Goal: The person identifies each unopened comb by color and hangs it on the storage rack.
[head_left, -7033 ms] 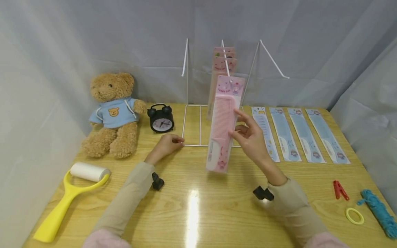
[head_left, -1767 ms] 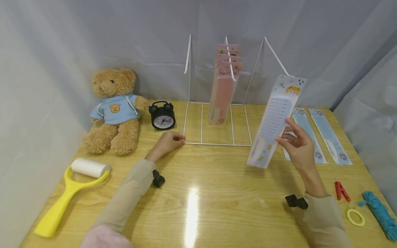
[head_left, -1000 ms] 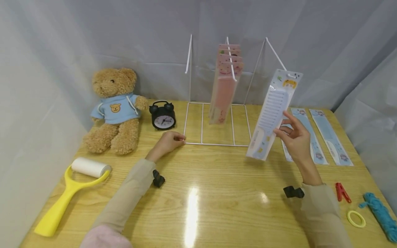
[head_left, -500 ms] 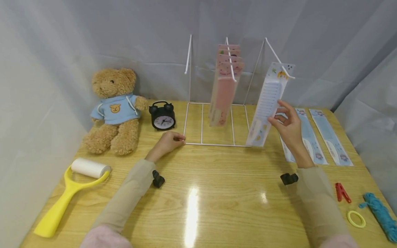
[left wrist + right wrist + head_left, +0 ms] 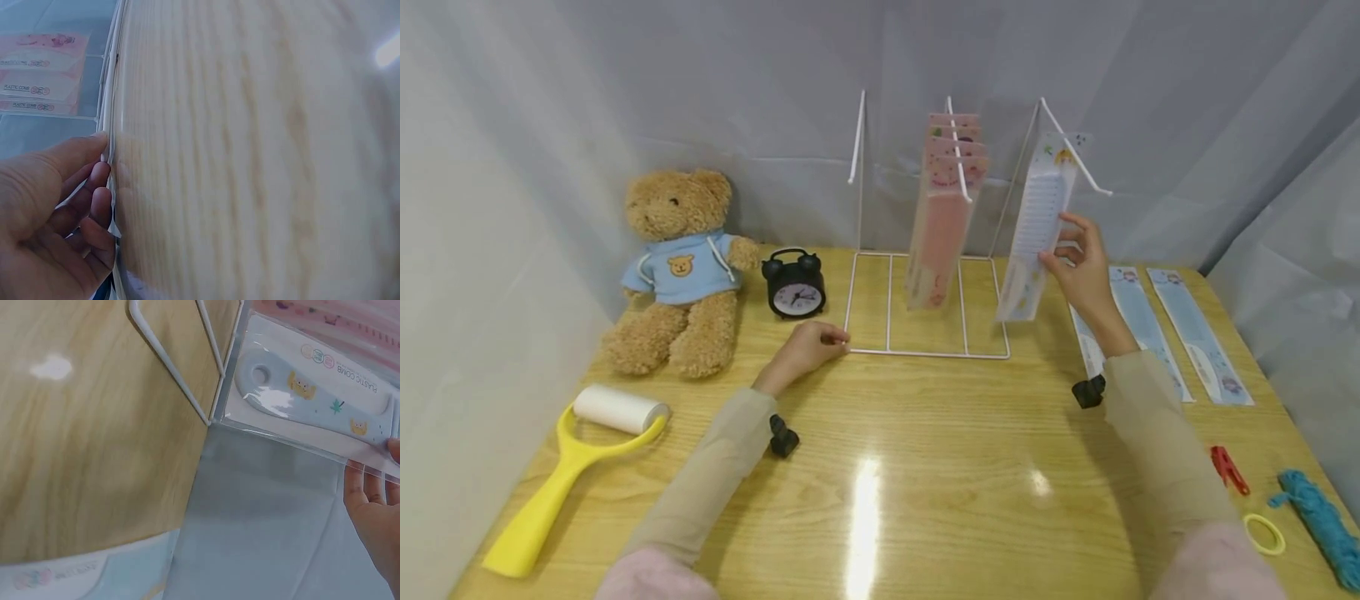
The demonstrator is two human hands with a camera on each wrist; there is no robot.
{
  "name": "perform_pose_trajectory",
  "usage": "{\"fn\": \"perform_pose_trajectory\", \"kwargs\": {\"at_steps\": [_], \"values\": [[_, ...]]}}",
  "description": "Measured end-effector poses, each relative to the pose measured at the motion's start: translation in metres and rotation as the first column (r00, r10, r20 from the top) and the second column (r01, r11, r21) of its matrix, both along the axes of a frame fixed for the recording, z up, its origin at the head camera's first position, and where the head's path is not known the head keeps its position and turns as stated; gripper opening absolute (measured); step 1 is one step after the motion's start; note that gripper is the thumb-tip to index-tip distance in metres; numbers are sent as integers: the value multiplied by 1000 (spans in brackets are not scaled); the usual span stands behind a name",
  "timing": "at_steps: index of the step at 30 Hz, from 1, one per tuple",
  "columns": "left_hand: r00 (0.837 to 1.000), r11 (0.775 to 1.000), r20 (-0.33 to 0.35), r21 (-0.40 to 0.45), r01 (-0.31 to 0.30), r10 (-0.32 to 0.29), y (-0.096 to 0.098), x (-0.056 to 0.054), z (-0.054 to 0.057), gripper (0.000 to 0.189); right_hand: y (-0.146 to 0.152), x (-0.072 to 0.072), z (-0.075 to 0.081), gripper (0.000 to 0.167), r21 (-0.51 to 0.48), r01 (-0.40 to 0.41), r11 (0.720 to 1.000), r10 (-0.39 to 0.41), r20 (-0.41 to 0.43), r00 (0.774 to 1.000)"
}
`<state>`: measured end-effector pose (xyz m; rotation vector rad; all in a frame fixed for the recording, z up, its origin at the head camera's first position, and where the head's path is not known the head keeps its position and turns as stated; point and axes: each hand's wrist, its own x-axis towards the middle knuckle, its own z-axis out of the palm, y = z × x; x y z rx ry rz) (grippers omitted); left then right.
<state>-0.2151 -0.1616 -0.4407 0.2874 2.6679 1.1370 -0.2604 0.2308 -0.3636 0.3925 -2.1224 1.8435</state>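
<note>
My right hand (image 5: 1084,267) pinches the right edge of a packaged light blue comb (image 5: 1039,208). The comb hangs slightly tilted from the right prong of a white wire rack (image 5: 928,355), its card top well behind the prong's tip. The right wrist view shows the comb's handle (image 5: 319,415) inside the clear sleeve. At the rack's front left corner my left hand (image 5: 808,348) pinches the wire between thumb and fingers. Several packaged pink combs (image 5: 946,225) hang on the middle prong; the left prong (image 5: 857,142) bears nothing.
More packaged blue combs (image 5: 1198,333) lie at the right, partly behind the right arm. A teddy bear (image 5: 681,271), a black alarm clock (image 5: 795,287) and a yellow-handled roller (image 5: 550,492) are at left. A red clip (image 5: 1228,469), yellow ring (image 5: 1264,535) and blue cord (image 5: 1321,521) lie front right.
Earlier a pink comb went onto the middle prong. Since then the right hand has brought the blue comb to the right prong's tip and slid it back along it. The left hand stays put.
</note>
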Motion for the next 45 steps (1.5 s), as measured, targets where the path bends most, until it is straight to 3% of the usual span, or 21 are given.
{"fn": "perform_pose_trajectory", "kwargs": {"at_steps": [10, 20, 27, 37, 45], "values": [[1000, 1000, -23, 4, 18, -18, 1, 1, -6, 25, 4, -20, 7, 60, 112, -3, 994, 0, 27, 1000], [999, 1000, -31, -7, 22, -22, 3, 0, -4, 25, 10, -26, 5, 63, 222, -9, 975, -16, 112, 994], [999, 1000, -32, 4, 18, -18, 3, -2, -3, 26, 13, -27, 1, 60, 242, 11, 970, -43, 130, 991], [999, 1000, -53, 5, 12, -12, 2, -3, -3, 25, 29, -8, -13, 52, 301, 22, 953, -61, 118, 991], [999, 1000, -33, 5, 2, -1, 1, -1, -2, 25, 55, 14, -33, 48, 437, 22, 899, -112, 183, 977]]}}
